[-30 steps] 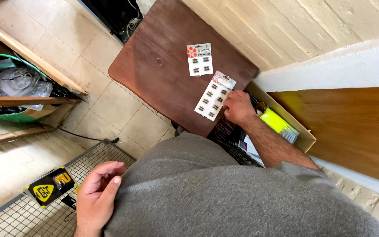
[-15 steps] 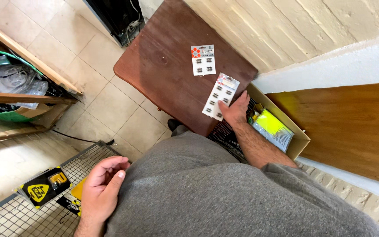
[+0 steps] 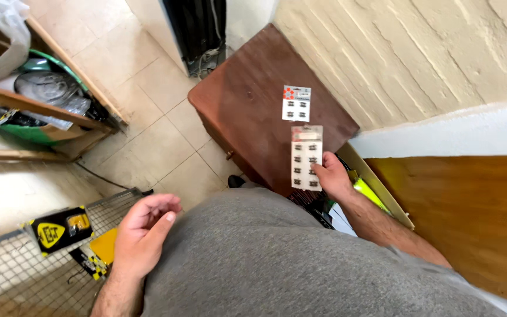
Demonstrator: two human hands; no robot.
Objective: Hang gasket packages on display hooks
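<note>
My right hand [image 3: 333, 179] grips the near end of a long white blister card [image 3: 306, 157] with several small black parts, held over the near edge of a dark brown wooden table [image 3: 247, 111]. A shorter white card [image 3: 296, 103] with small black parts and a red corner lies flat on the table just beyond it. My left hand [image 3: 142, 232] hangs beside my grey shirt with its fingers loosely curled and nothing in it, above a wire mesh rack [image 3: 13, 276].
A black and yellow packet [image 3: 57, 229] and a yellow packet [image 3: 104, 246] lie on the mesh rack. A cardboard box [image 3: 382, 188] with a yellow-green item sits by a wooden panel [image 3: 465, 217]. A wooden shelf [image 3: 36, 111] holds a green tub at left. Tiled floor lies between.
My right hand has turned the long card from a slant to nearly upright in the picture and shifted it slightly. The camera moved closer; my left hand stays by my side.
</note>
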